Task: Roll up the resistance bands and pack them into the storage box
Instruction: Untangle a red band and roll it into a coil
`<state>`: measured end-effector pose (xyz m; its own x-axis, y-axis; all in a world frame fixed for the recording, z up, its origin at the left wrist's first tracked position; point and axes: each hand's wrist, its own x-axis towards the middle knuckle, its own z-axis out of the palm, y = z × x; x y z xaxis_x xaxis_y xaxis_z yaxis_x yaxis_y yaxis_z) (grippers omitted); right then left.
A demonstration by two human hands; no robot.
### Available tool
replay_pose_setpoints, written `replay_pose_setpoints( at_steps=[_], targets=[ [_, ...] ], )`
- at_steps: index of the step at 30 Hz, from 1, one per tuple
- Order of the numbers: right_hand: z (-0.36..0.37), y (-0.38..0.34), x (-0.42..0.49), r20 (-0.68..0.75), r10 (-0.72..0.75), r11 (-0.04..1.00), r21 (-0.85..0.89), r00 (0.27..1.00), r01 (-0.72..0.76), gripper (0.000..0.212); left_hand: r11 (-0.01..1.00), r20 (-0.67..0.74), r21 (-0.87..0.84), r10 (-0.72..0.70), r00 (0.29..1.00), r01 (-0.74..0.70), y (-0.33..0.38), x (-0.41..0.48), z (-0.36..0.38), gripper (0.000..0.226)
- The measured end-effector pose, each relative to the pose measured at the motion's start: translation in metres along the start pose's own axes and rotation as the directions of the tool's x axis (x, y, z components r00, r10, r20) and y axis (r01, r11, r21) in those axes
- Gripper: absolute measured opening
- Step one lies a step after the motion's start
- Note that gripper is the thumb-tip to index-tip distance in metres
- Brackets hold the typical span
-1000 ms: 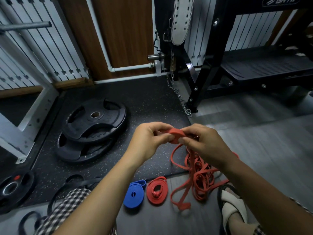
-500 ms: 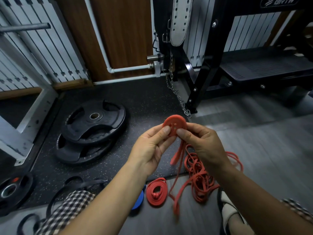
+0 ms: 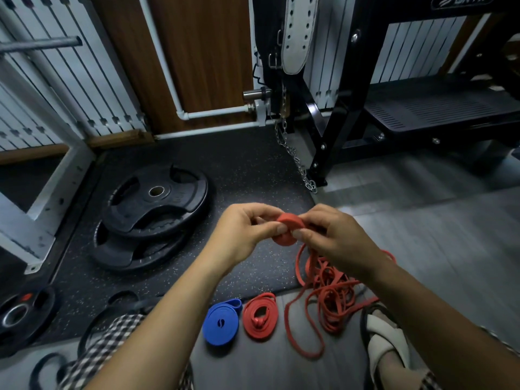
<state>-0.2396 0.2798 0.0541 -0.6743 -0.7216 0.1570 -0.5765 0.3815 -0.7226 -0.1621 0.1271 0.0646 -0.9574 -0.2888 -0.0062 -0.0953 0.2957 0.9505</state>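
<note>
Nearest you, on the floor (image 3: 422,249), two finished coils lie just beside each other: a blue band (image 3: 222,325) and a red band (image 3: 260,319). To their right the loose red tangle (image 3: 329,294) sprawls, one strand rising to your hands. Your left hand (image 3: 244,235) and right hand (image 3: 334,237) both pinch the small red roll (image 3: 288,229) between thumb and fingers, above the floor. You are in the rolling step, with much band left to wind. The next move, I judge, calls for turning the roll while feeding the strand in flat and taut, so it cannot spring open. Beyond lie black weight plates (image 3: 154,204). No storage box is in view.
</note>
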Motion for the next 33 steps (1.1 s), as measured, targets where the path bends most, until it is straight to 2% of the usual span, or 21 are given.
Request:
replay_pose_setpoints(
  at_steps=[2, 5, 9, 12, 14, 15, 16, 18, 20, 21, 23, 25, 28, 31, 33],
  targets=[
    [-0.004, -0.003, 0.000, -0.022, 0.082, 0.969, 0.234, 0.996, -0.075, 0.020, 0.984, -0.050, -0.178, -0.018, 0.999, 0.009, 0.001, 0.000, 0.001, 0.019],
    [-0.006, -0.007, 0.001, -0.021, 0.172, 0.840, 0.526, 0.985, -0.135, 0.020, 0.893, -0.073, -0.449, -0.064, 0.995, 0.024, 0.001, 0.001, 0.004, 0.022],
    [0.004, -0.009, 0.001, -0.040, 0.260, 0.711, 0.684, 0.965, -0.163, 0.025, 0.727, -0.080, -0.682, -0.172, 0.982, 0.072, -0.002, 0.000, 0.016, 0.026],
    [0.007, -0.009, 0.000, -0.056, 0.261, 0.718, 0.679, 0.964, -0.155, 0.024, 0.587, -0.050, -0.803, -0.236, 0.970, 0.101, -0.005, -0.001, 0.023, 0.024],
    [0.004, -0.007, 0.001, -0.075, 0.237, 0.774, 0.617, 0.969, -0.141, 0.019, 0.611, -0.010, -0.779, -0.239, 0.971, 0.142, -0.005, -0.001, 0.021, 0.022],
    [0.001, -0.005, 0.001, -0.081, 0.223, 0.810, 0.570, 0.971, -0.138, 0.018, 0.676, 0.006, -0.719, -0.228, 0.974, 0.163, -0.004, -0.001, 0.018, 0.020],
    [-0.002, -0.003, 0.001, -0.086, 0.204, 0.859, 0.495, 0.975, -0.136, 0.018, 0.782, 0.003, -0.602, -0.201, 0.980, 0.162, -0.003, -0.001, 0.015, 0.020],
    [-0.006, 0.000, 0.000, -0.079, 0.143, 0.962, 0.244, 0.987, -0.120, 0.018, 0.967, -0.028, -0.234, -0.107, 0.994, 0.097, -0.003, -0.001, 0.009, 0.029],
    [-0.004, 0.002, 0.000, -0.033, 0.081, 0.996, 0.029, 0.996, -0.080, 0.018, 0.998, -0.012, 0.065, -0.019, 1.000, 0.020, -0.004, 0.000, 0.006, 0.035],
    [-0.003, 0.001, -0.001, -0.010, 0.063, 0.998, -0.013, 0.998, -0.063, 0.017, 0.991, 0.008, 0.131, 0.003, 1.000, -0.004, -0.003, 0.000, 0.006, 0.033],
    [-0.002, 0.000, -0.001, 0.000, 0.064, 0.998, 0.020, 0.998, -0.064, 0.016, 0.995, 0.004, 0.102, 0.015, 1.000, -0.016, -0.002, 0.000, 0.006, 0.025],
    [-0.005, -0.004, -0.001, -0.020, 0.121, 0.967, 0.230, 0.992, -0.114, 0.018, 0.997, -0.054, -0.072, 0.000, 0.999, -0.004, 0.000, -0.001, 0.005, 0.022],
    [-0.009, -0.008, 0.000, 0.003, 0.203, 0.821, 0.544, 0.979, -0.172, 0.017, 0.937, -0.119, -0.348, -0.079, 0.990, 0.033, 0.001, -0.002, 0.007, 0.019],
    [-0.007, -0.006, 0.001, 0.080, 0.250, 0.761, 0.600, 0.965, -0.247, 0.014, 0.878, -0.158, -0.477, -0.133, 0.979, 0.042, -0.002, 0.000, 0.011, 0.017],
    [-0.002, -0.006, 0.001, 0.079, 0.287, 0.725, 0.634, 0.955, -0.271, 0.012, 0.854, -0.176, -0.519, -0.152, 0.973, 0.039, -0.003, 0.000, 0.015, 0.017]
  ],
)
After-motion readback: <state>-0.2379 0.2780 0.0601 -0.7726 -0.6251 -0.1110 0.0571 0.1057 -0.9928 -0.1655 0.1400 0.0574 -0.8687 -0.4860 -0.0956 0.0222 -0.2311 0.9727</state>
